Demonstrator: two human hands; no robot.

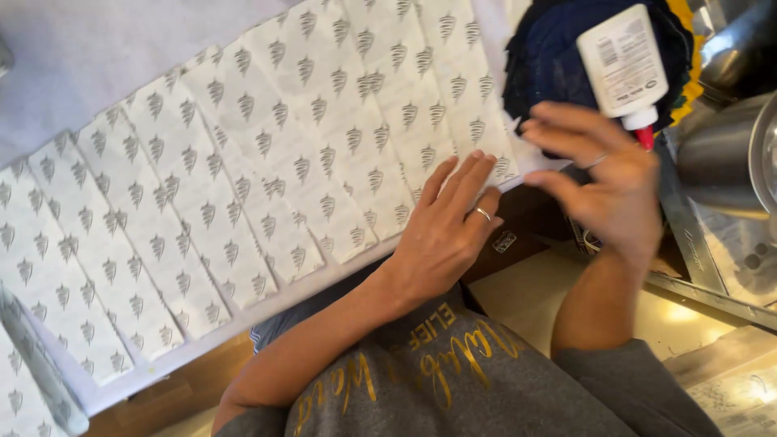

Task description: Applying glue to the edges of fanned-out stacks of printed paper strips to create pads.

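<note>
My left hand (443, 231) lies flat, fingers together, pressing on the near edge of white paper strips (299, 154) printed with small grey tree shapes. There is a ring on one of its fingers. My right hand (609, 182) is raised to the right of it and grips a white glue bottle (623, 65) by its red nozzle (645, 137). The bottle is tilted with the nozzle toward the hand. The right hand is blurred by motion.
Several printed strips lie side by side across a white table top (97, 48). A dark blue and yellow cloth (550, 57) lies behind the bottle. Metal containers (728, 154) stand at the right. A wooden edge and floor (534, 291) show below.
</note>
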